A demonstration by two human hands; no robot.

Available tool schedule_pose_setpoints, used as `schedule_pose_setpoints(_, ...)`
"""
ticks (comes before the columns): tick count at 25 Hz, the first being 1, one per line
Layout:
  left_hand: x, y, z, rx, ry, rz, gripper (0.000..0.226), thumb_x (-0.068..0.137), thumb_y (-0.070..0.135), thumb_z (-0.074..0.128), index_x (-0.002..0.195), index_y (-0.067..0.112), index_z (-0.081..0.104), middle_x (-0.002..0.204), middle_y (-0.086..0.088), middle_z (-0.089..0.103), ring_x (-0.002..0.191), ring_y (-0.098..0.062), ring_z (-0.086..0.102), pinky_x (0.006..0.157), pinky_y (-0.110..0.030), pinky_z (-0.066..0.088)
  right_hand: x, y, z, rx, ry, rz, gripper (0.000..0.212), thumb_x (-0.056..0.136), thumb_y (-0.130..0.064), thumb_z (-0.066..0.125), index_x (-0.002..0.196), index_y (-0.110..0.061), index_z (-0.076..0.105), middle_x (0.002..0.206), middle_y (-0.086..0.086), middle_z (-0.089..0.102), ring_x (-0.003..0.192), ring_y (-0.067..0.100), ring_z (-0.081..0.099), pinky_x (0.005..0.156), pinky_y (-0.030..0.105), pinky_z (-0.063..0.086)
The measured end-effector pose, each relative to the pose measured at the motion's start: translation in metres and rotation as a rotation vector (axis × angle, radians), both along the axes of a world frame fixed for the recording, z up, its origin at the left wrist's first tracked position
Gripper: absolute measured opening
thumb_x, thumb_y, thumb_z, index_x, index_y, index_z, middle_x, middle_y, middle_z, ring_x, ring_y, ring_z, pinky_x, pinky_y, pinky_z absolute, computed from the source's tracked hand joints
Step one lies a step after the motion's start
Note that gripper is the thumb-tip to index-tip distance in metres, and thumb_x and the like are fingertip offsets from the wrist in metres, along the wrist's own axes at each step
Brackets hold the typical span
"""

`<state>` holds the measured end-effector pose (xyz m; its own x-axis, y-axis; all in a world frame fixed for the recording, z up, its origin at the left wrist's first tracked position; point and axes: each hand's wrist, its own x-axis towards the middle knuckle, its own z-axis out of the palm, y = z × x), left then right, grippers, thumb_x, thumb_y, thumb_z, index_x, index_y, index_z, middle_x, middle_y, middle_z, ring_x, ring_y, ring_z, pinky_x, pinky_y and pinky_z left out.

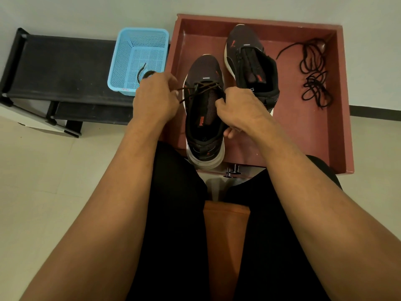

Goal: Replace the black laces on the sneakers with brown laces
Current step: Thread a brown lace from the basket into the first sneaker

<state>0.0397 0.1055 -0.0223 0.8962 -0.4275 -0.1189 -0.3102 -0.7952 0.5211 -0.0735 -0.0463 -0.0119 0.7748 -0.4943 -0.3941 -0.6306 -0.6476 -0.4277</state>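
Observation:
A dark sneaker (202,68) with a white sole stands heel toward me at the near edge of a red-brown tray (303,131). A brown lace (202,87) crosses its lowest eyelets. My left hand (155,97) pinches the lace's ends on the shoe's left side. My right hand (240,110) grips the shoe's right upper edge near the eyelets. The second dark sneaker (251,61) lies farther back in the tray without a visible lace. A pile of black laces (314,77) lies at the tray's right side.
A light blue plastic basket (138,55) holding a dark lace (142,71) sits on a black low rack (63,68) to the left. My legs in black trousers are below, with an orange-brown seat (225,231) between them. Pale floor tiles surround everything.

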Motion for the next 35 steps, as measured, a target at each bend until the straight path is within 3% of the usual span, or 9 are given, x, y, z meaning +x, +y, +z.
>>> schedule_pose_setpoints(4, -0.004, 0.002, 0.007, 0.163, -0.022, 0.042, 0.014, 0.093, 0.041, 0.073, 0.102, 0.031, 0.076, 0.103, 0.001, 0.07, 0.109, -0.029, 0.066, 0.084, -0.043, 0.051, 0.001, -0.001, -0.003, 0.011, -0.035, -0.008, 0.03, 0.105, -0.039, 0.049, 0.098, -0.011, 0.059, 0.096, 0.009, 0.07, 0.084, 0.028, 0.071, 0.072, 0.036, 0.052)
schedule_pose_setpoints(6, -0.008, 0.003, 0.016, 0.188, -0.101, 0.09, 0.028, 0.093, 0.053, 0.07, 0.096, 0.026, 0.076, 0.09, 0.003, 0.063, 0.096, -0.027, 0.063, 0.076, -0.039, 0.044, 0.001, -0.002, -0.004, 0.034, -0.05, -0.032, 0.036, 0.103, -0.046, 0.055, 0.097, -0.011, 0.06, 0.085, 0.005, 0.072, 0.072, 0.024, 0.073, 0.067, 0.034, 0.056)
schedule_pose_setpoints(8, -0.008, 0.003, 0.02, 0.161, -0.177, 0.116, 0.047, 0.092, 0.065, 0.064, 0.084, 0.02, 0.074, 0.076, 0.003, 0.062, 0.079, -0.023, 0.06, 0.07, -0.036, 0.042, 0.0, -0.004, -0.004, -0.018, -0.121, -0.057, 0.037, 0.098, -0.051, 0.061, 0.097, -0.015, 0.06, 0.086, 0.003, 0.07, 0.077, 0.024, 0.071, 0.064, 0.033, 0.05)
schedule_pose_setpoints(12, -0.007, 0.0, 0.022, -0.314, 0.005, 0.111, 0.063, 0.099, 0.061, 0.056, 0.074, 0.005, 0.071, 0.057, -0.006, 0.062, 0.054, -0.023, 0.059, 0.059, -0.036, 0.05, -0.003, -0.006, 0.007, -0.008, -0.439, -0.036, 0.019, 0.092, -0.044, 0.07, 0.095, -0.025, 0.069, 0.083, -0.012, 0.068, 0.075, 0.003, 0.062, 0.064, 0.019, 0.041)
schedule_pose_setpoints(15, -0.017, -0.01, 0.037, -0.839, 0.328, 0.092, 0.04, 0.11, 0.035, 0.051, 0.083, 0.008, 0.063, 0.052, 0.003, 0.045, 0.045, -0.013, 0.041, 0.05, -0.03, 0.039, -0.004, 0.003, 0.018, 0.096, -0.549, 0.198, 0.021, 0.092, -0.04, 0.071, 0.103, -0.022, 0.077, 0.088, -0.017, 0.071, 0.078, -0.006, 0.062, 0.071, 0.006, 0.04)
schedule_pose_setpoints(19, -0.026, -0.018, 0.053, -1.171, 0.601, 0.043, 0.03, 0.113, 0.026, 0.041, 0.098, 0.009, 0.06, 0.065, 0.001, 0.038, 0.053, -0.012, 0.033, 0.052, -0.029, 0.032, 0.0, 0.016, 0.018, 0.181, -0.478, 0.399, 0.025, 0.092, -0.043, 0.075, 0.103, -0.021, 0.073, 0.079, -0.021, 0.065, 0.079, -0.005, 0.06, 0.07, 0.014, 0.04)
schedule_pose_setpoints(23, -0.025, -0.02, 0.057, -1.385, 0.781, 0.07, 0.027, 0.114, 0.024, 0.04, 0.103, 0.008, 0.059, 0.067, 0.002, 0.037, 0.053, -0.008, 0.03, 0.05, -0.024, 0.027, 0.001, 0.01, 0.015, 0.416, -0.529, 0.391, 0.015, 0.097, -0.029, 0.075, 0.091, -0.015, 0.074, 0.081, -0.007, 0.075, 0.076, 0.006, 0.071, 0.076, 0.033, 0.057)
schedule_pose_setpoints(28, -0.013, -0.015, 0.051, -1.417, 0.767, 0.189, 0.026, 0.114, 0.022, 0.038, 0.101, 0.008, 0.057, 0.063, 0.005, 0.033, 0.052, -0.006, 0.026, 0.047, -0.022, 0.027, -0.004, -0.006, 0.015, 0.545, -0.646, 0.238, 0.015, 0.1, -0.019, 0.072, 0.107, -0.007, 0.079, 0.08, 0.003, 0.078, 0.08, 0.012, 0.073, 0.088, 0.036, 0.058)
schedule_pose_setpoints(35, 0.006, -0.008, 0.02, -1.194, 0.628, 0.483, 0.022, 0.111, 0.01, 0.037, 0.1, 0.008, 0.056, 0.06, 0.004, 0.043, 0.049, -0.008, 0.037, 0.05, -0.024, 0.039, -0.007, -0.031, 0.011, 0.541, -0.814, -0.018, 0.015, 0.1, -0.013, 0.069, 0.109, -0.01, 0.08, 0.083, 0.0, 0.077, 0.081, 0.009, 0.072, 0.081, 0.022, 0.055)
